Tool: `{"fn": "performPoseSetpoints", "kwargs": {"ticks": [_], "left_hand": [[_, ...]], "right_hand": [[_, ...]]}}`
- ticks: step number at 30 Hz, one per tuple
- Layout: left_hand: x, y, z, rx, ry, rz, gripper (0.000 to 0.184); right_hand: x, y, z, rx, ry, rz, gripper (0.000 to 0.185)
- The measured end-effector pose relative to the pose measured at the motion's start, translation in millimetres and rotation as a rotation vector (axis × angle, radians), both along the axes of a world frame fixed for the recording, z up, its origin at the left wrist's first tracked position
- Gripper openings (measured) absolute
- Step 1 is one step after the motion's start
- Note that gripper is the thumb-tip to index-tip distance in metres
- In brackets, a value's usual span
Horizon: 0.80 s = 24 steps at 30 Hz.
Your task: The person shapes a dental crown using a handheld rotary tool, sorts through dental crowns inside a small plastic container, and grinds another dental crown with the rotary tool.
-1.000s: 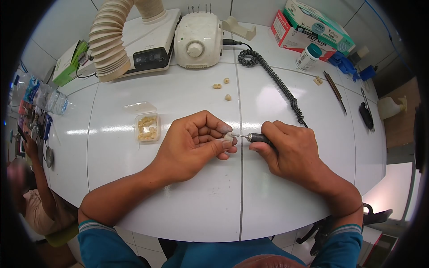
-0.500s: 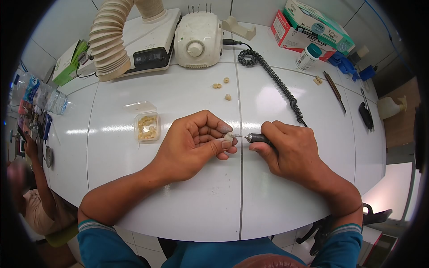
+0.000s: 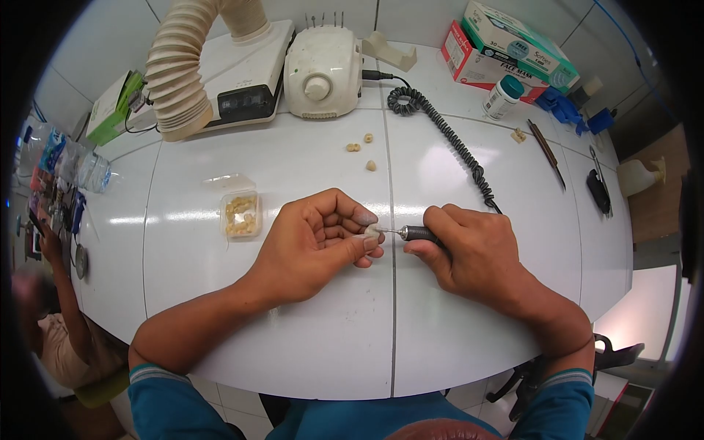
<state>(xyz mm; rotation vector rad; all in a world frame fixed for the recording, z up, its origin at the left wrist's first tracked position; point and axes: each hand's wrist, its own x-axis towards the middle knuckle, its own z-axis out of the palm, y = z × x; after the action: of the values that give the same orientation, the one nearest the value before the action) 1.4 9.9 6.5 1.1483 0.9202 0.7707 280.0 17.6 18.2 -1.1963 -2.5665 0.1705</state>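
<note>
Between the thumb and fingers of my left hand (image 3: 315, 238) is a small whitish dental crown (image 3: 373, 230), partly covered by the fingertips. My right hand (image 3: 473, 249) is wrapped round a dark rotary handpiece (image 3: 416, 233). Its thin bur (image 3: 389, 231) points left and reaches the crown; whether the tip touches it I cannot tell. A coiled black cord (image 3: 455, 139) leads from behind my right hand to the white control unit (image 3: 323, 73). Left of my hands, an open clear plastic box (image 3: 242, 215) holds several yellowish tooth-shaped pieces.
Loose crowns (image 3: 370, 166) lie beyond my hands. A ribbed suction hose (image 3: 176, 73) stands back left. Mask boxes (image 3: 488, 62), a white bottle (image 3: 503, 97) and a brown pen-like tool (image 3: 546, 150) are at the right. Another person (image 3: 66, 315) sits at far left.
The view has shifted slightly. Both hands sit a little lower in view, with the crown and handpiece still held and the bur still at the crown.
</note>
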Motion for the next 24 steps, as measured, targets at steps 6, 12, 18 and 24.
{"fn": "performPoseSetpoints", "kwargs": {"ticks": [6, 12, 18, 24], "left_hand": [[0.2, -0.4, 0.4, 0.012, 0.011, -0.005, 0.020], [0.3, -0.5, 1.0, 0.012, 0.011, -0.004, 0.021], [0.6, -0.7, -0.4, 0.016, 0.015, 0.003, 0.021], [0.7, -0.6, -1.2, 0.016, 0.009, 0.007, 0.021]], "right_hand": [[-0.9, 0.1, 1.3, 0.005, -0.012, -0.002, 0.043], [-0.6, -0.3, 1.1, -0.015, -0.011, -0.002, 0.043], [-0.9, -1.9, 4.1, -0.070, -0.016, -0.015, 0.040], [0.1, 0.8, -2.2, 0.026, 0.003, 0.016, 0.046]]}}
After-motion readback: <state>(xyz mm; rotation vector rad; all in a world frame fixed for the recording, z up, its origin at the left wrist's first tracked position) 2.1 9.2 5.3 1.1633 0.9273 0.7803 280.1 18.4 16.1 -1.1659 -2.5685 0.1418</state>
